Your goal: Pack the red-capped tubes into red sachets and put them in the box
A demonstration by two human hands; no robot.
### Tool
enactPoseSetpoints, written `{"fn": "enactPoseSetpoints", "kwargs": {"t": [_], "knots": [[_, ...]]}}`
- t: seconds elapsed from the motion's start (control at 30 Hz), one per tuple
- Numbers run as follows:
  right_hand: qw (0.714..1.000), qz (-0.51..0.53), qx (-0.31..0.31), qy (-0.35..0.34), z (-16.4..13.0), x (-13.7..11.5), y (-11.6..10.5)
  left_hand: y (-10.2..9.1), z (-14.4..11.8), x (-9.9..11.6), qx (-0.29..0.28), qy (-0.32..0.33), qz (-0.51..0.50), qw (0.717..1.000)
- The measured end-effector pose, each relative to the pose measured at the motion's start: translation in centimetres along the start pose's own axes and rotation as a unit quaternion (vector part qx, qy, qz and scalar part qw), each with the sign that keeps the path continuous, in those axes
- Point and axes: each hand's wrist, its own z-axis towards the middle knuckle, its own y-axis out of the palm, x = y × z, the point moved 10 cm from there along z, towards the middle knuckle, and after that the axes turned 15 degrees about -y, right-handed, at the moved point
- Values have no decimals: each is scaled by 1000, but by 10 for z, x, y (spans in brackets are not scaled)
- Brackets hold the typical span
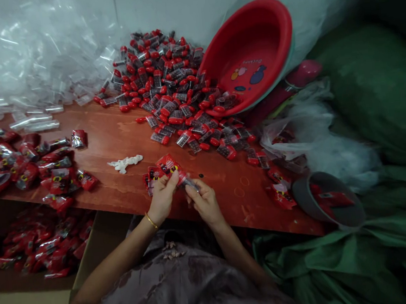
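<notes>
My left hand (161,197) holds a few red printed packets (165,166) fanned out above the near edge of the red-brown table (118,134). My right hand (203,202) pinches a small clear tube with a red cap (188,181), its end touching the packets in my left hand. A gold bangle sits on my left wrist. Both hands meet just over the table's front edge.
A big pile of red-capped tubes (171,89) spills from a tipped red basin (251,51) at the back. Filled red packets (33,166) lie at left, more in a cardboard box (39,247) below. Clear bags (32,57) heap at the back left. A grey bowl (328,203) sits right.
</notes>
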Motion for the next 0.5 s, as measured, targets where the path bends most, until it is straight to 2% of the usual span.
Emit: {"fn": "enactPoseSetpoints", "kwargs": {"t": [0.13, 0.27, 0.4, 0.5], "knots": [[1000, 1, -9, -9, 0, -5, 3, 1, -4, 4, 17, 25, 24, 999], [999, -45, -13, -27, 3, -9, 3, 2, -2, 0, 4, -15, 26, 1000], [1000, 13, -5, -15, 4, -5, 8, 6, -2, 1, -15, -30, 44, 998], [996, -53, 23, -61, 5, -17, 4, 9, -3, 6, -26, -34, 35, 998]]}}
